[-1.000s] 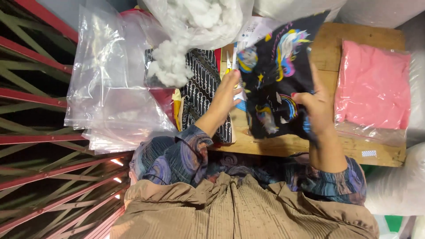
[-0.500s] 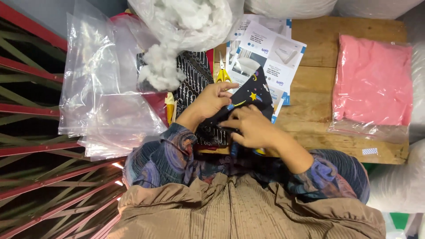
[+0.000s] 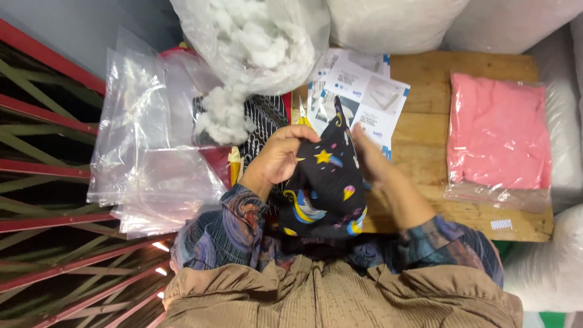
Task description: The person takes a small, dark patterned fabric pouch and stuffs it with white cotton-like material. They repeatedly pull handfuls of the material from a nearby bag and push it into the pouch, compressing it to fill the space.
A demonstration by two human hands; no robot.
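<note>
I hold a black fabric cover (image 3: 325,188) printed with stars and coloured swirls just above the near edge of the wooden table (image 3: 461,73). My left hand (image 3: 280,153) grips its upper left edge. My right hand (image 3: 369,159) pinches its right edge, and the cloth partly hides the fingers. The cover bunches up between both hands and hangs toward my lap.
A clear bag of white stuffing (image 3: 255,54) spills onto a black patterned cloth (image 3: 267,118). Printed paper sheets (image 3: 358,97) and yellow-handled scissors (image 3: 302,112) lie behind my hands. A bagged pink fabric (image 3: 498,133) sits right. Empty clear plastic bags (image 3: 146,152) pile left.
The cover was held up and spread wide a second ago. Both hands have since brought it down and bunched it close to my body, uncovering the paper sheets.
</note>
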